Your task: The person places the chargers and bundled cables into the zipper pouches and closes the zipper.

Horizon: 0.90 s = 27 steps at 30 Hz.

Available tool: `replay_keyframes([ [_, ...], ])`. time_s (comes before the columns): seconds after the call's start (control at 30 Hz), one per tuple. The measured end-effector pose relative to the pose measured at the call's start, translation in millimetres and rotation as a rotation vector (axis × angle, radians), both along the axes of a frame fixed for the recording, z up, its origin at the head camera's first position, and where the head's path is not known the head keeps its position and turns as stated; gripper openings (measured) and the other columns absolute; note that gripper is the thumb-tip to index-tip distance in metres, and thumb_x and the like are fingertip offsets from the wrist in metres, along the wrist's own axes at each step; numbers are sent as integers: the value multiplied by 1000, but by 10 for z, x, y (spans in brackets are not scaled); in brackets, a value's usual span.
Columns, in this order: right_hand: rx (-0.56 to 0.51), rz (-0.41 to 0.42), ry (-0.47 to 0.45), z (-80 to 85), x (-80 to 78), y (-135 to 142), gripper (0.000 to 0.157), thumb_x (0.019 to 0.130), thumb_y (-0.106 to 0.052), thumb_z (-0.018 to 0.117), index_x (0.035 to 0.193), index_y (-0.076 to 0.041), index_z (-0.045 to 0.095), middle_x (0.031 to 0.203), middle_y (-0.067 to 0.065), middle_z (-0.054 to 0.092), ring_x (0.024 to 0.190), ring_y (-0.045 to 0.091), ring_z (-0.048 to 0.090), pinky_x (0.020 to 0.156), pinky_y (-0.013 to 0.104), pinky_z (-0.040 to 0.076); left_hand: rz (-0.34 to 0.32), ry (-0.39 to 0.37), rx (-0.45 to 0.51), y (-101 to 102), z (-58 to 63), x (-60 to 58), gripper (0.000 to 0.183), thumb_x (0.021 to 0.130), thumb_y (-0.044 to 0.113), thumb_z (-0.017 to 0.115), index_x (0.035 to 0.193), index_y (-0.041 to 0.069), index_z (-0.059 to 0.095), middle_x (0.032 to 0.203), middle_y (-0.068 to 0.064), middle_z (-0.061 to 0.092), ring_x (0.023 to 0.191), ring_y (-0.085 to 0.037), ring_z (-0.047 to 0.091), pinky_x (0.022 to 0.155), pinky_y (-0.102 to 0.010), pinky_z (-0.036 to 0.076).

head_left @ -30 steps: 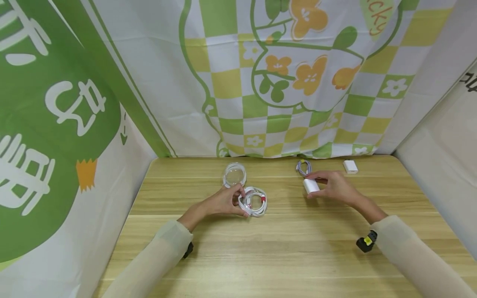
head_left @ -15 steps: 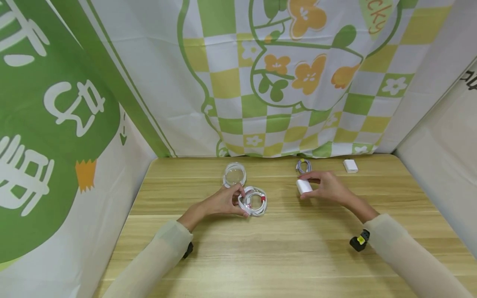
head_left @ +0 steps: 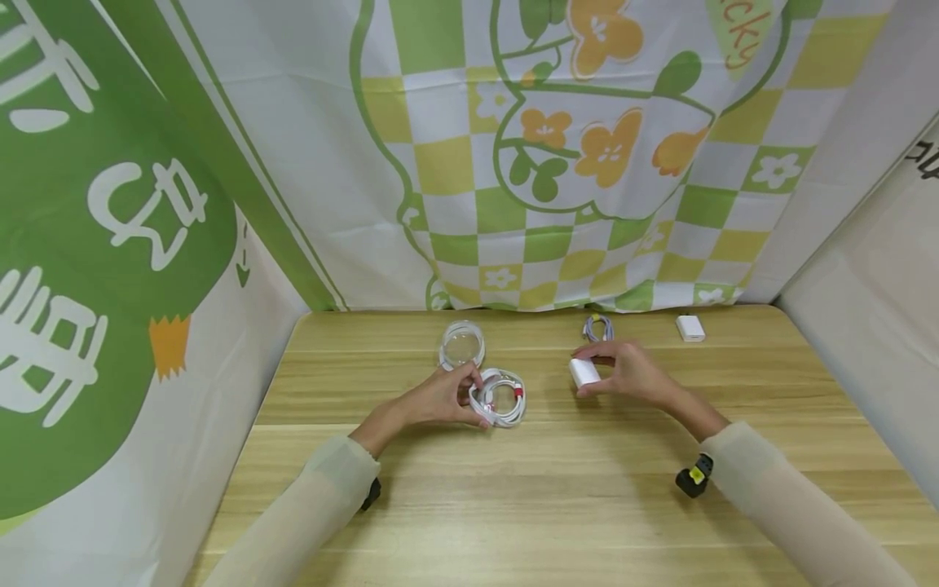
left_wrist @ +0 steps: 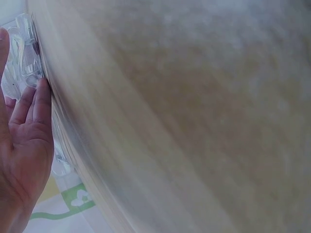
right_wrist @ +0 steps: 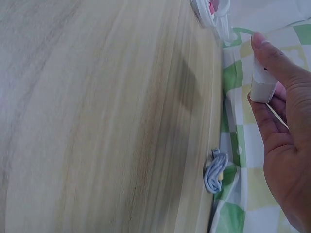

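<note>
My left hand (head_left: 440, 397) holds the left edge of a coiled white cable (head_left: 506, 420) with a red tie, which lies on the table. In the left wrist view, fingers reach along the clear, shiny side of the coil (left_wrist: 30, 65), with part of the thumb cut off by the frame. My right hand (head_left: 637, 373) grips a white power adapter (head_left: 584, 372) between thumb and fingertips. The right wrist view shows the adapter (right_wrist: 262, 90) raised off the wooden table, a shadow falling below it.
Behind the left hand lies another coiled white cable (head_left: 443, 355). A lavender cable (head_left: 607, 328) with a yellow tie sits at the back, just beyond the right hand. A second white adapter (head_left: 689, 328) stands farther right, near the table's (head_left: 469, 522) back edge. A patterned curtain (head_left: 451, 171) hangs behind.
The right hand has moved left with the white adapter, from near the lavender cable toward the red-tied coil. The left hand and its coil have stayed in place.
</note>
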State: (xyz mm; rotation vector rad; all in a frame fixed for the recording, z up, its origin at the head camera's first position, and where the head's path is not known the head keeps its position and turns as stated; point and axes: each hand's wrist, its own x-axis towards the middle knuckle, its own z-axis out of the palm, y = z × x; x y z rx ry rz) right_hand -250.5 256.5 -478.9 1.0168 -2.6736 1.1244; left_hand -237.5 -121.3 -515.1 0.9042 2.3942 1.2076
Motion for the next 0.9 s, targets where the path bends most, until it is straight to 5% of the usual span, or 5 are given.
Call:
replay_keyframes([
  [0.9, 36, 32, -42, -82, 13, -322, 52, 71, -23, 101, 114, -4, 80, 121, 13, 78, 108, 28, 75, 91, 43, 62, -10, 15, 0, 2, -11, -4, 57, 77, 21, 98, 113, 8, 57, 100, 2, 75, 79, -5, 56, 71, -20, 49],
])
